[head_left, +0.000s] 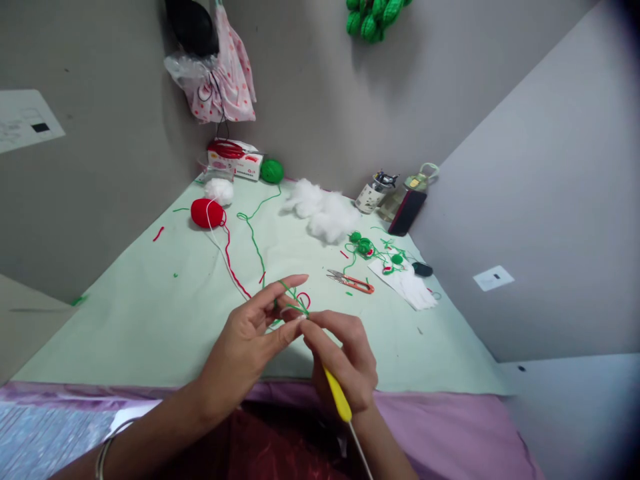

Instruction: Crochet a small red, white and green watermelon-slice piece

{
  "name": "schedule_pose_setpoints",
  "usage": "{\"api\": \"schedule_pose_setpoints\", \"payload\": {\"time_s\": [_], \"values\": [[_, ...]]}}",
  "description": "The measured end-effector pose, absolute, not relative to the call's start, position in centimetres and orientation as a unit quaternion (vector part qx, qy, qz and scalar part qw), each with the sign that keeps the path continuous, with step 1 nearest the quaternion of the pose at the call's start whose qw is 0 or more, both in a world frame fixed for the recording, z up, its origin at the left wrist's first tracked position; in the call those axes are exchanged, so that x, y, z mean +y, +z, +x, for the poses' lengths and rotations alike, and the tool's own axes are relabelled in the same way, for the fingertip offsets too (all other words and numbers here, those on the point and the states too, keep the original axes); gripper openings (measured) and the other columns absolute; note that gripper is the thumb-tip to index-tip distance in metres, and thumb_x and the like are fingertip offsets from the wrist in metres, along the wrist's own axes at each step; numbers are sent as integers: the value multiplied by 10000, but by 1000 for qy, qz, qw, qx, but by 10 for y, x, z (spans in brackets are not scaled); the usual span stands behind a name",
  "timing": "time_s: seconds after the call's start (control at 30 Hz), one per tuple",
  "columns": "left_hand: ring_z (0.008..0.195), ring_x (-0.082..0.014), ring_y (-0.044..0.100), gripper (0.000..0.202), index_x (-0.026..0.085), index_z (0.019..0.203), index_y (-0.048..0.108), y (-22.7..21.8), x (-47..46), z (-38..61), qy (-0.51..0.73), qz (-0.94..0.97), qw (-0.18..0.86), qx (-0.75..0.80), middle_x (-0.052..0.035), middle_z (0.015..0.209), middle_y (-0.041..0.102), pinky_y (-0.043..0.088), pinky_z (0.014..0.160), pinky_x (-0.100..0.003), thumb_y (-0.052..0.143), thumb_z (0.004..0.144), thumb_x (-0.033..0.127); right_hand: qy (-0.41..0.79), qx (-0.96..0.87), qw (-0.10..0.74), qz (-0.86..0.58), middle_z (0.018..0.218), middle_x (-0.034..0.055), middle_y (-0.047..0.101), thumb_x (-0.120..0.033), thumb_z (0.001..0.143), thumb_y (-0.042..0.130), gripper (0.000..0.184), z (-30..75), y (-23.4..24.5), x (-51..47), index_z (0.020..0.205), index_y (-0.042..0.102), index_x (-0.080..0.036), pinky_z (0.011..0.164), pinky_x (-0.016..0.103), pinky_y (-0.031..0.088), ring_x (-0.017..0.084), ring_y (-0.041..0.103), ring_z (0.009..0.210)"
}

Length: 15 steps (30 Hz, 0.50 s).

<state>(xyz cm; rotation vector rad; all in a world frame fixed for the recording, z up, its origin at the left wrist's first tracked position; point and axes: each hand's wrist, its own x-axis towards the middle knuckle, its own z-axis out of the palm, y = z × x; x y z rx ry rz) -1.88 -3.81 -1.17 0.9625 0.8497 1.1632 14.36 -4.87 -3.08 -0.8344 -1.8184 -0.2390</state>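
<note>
My left hand (253,333) pinches a strand of green yarn (295,301) between thumb and fingers, with the forefinger stretched out and the yarn looped over it. My right hand (345,357) is closed round a yellow-handled crochet hook (337,395), its tip meeting the yarn at my left fingertips. The green strand runs back across the pale green table (150,313) to a green yarn ball (271,171). A red yarn ball (207,213) trails red and white strands toward my hands.
Orange-handled snips (353,281) lie just beyond my hands. Further back are white stuffing (325,210), small green crocheted pieces (367,248), a white cloth (413,287), a tin, a bottle and a dark phone (406,212). A box (235,160) stands at the wall.
</note>
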Motion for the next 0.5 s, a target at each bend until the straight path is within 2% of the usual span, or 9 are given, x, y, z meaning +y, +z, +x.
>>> {"api": "schedule_pose_setpoints", "payload": {"time_s": [0.1, 0.17, 0.3, 0.5], "values": [[853, -141, 600, 471, 257, 1378, 691, -8, -36, -18, 498, 441, 644, 378, 8, 878, 638, 520, 814, -238, 708, 961, 476, -125, -760, 548, -328, 1059, 94, 788, -13, 952, 619, 353, 140, -36, -48, 1239, 731, -186, 784, 334, 665, 205, 759, 970], [765, -129, 564, 452, 227, 1351, 701, -6, -34, -17, 496, 460, 629, 384, 20, 807, 598, 506, 739, -229, 655, 991, 496, -122, -774, 530, -323, 1053, 87, 799, -36, 973, 607, 353, 140, -36, -49, 1271, 714, -192, 784, 338, 672, 203, 766, 960], [625, -93, 509, 285, 213, 1198, 762, -6, -30, -13, 521, 460, 610, 381, 57, 712, 547, 481, 631, -201, 716, 958, 359, -121, -768, 535, -332, 1065, 85, 801, -39, 975, 613, 352, 142, -37, -49, 1272, 712, -201, 775, 342, 672, 204, 764, 974], [710, -100, 636, 260, 230, 1145, 802, -11, -32, -12, 569, 425, 594, 377, 38, 762, 691, 553, 725, -192, 779, 886, 233, -123, -759, 536, -348, 1133, 85, 787, -101, 972, 647, 387, 152, -50, -48, 1319, 690, -267, 749, 360, 666, 218, 773, 955]]}}
